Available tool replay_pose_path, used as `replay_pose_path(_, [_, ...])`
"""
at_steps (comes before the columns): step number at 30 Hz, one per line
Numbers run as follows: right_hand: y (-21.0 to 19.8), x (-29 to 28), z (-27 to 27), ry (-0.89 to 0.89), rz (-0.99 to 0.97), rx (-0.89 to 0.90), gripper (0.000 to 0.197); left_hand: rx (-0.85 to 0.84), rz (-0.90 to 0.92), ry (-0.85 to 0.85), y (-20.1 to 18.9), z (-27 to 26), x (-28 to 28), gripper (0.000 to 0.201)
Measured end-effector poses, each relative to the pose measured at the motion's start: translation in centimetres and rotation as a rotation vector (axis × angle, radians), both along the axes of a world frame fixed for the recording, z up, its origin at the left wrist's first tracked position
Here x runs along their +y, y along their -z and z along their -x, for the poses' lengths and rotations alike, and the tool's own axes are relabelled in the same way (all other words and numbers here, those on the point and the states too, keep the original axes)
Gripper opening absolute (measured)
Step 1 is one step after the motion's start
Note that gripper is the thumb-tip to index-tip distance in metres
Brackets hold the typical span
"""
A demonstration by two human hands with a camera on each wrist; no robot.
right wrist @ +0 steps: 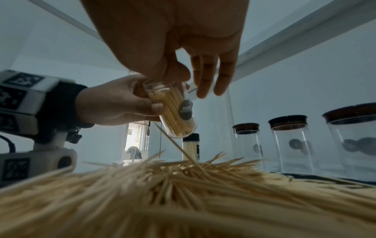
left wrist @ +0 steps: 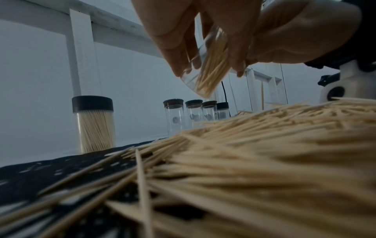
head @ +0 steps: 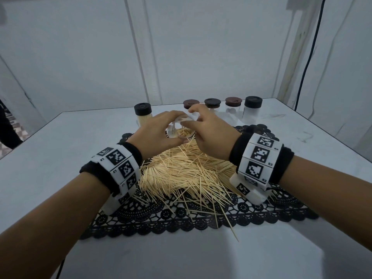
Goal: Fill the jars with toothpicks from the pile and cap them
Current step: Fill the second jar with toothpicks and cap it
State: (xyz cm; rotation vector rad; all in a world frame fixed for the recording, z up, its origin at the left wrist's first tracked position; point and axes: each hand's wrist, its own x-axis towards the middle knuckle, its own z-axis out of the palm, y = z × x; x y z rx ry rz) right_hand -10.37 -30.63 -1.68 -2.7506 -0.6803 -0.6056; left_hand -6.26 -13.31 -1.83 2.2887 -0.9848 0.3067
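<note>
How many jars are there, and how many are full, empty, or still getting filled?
Full capped jar: 1
Empty capped jars at the back: 4
Uncapped jar being filled, gripped by the left hand with the right hand at its mouth: 1
Total: 6 jars

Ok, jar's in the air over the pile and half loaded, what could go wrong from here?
1. The open jar is tilted in the left hand; tipped further, its toothpicks could slide back onto the pile.
2. The right hand works at the jar's mouth; a nudge could knock sticks out.
3. Strays already lie off the black lace mat, so more may scatter across the table.
</note>
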Motion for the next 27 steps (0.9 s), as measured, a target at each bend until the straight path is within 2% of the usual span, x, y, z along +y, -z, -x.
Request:
replay_pose_path(5, [0.13,0.20,0.09,-0.137,-0.046,0.012,0.037,-0.002,-0.001,0.018,0.06,0.00,0.01,0.055])
replay_pose_path(10, [-0.30,0.21,0.37,-0.026,-0.064,-0.005,0.048,-0.026,-0.014,0.007,0.10,-0.08,-0.01,0.057])
replay_pose_path(13, [-0.06,0.20,0.10,0.004,0.022,0.058,0.042,-0.078,-0.040,0.016,0.12,-0.21,-0.02,0.058])
replay_pose_path(16, [-0.02,0.29,0.12,-0.026,-0.023,0.061,0.037,-0.080,-0.036,0.006,0.08,-0.21,-0.02,0.058])
replay_pose_path(23, [0.21,0.21,0.16,-0.152,-0.080,0.003,0.041,-0.057,-0.036,0.002,0.03,-0.08,0.04,0.059])
replay_pose_path(27, [0.22,0.09,0.00,-0.127,-0.107,0.002,0.039,-0.060,-0.038,-0.008,-0.01,-0.04,0.02,0.057])
